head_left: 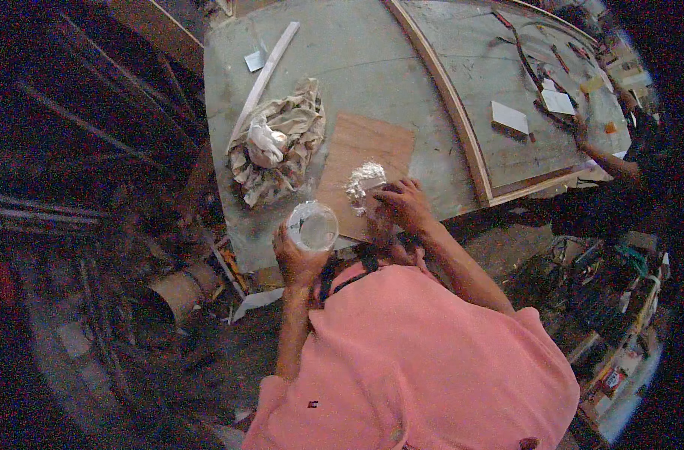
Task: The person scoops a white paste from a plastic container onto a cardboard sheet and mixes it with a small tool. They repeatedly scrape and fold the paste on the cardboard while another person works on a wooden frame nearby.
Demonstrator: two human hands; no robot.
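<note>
My left hand [300,261] is closed around a clear plastic tub [314,226] at the near edge of the table. A little to the right, a thin brown wooden board [376,136] lies flat with a heap of white powder [361,180] on it. Over the near right part of the heap is my right hand [406,204], its fingers bent and drawn together. Whatever they hold is too blurred to name. A crumpled, stained cloth [301,112] lies left of the board, with a white plastic bag [265,144] on top.
A pale wooden strip [271,71] and a small white square [255,61] lie beyond the cloth on the grey table [342,52]. A long wooden rail [451,97] crosses it. At right, another person's hand [580,133] is beside a white block [557,101]; another white block [510,118] lies closer.
</note>
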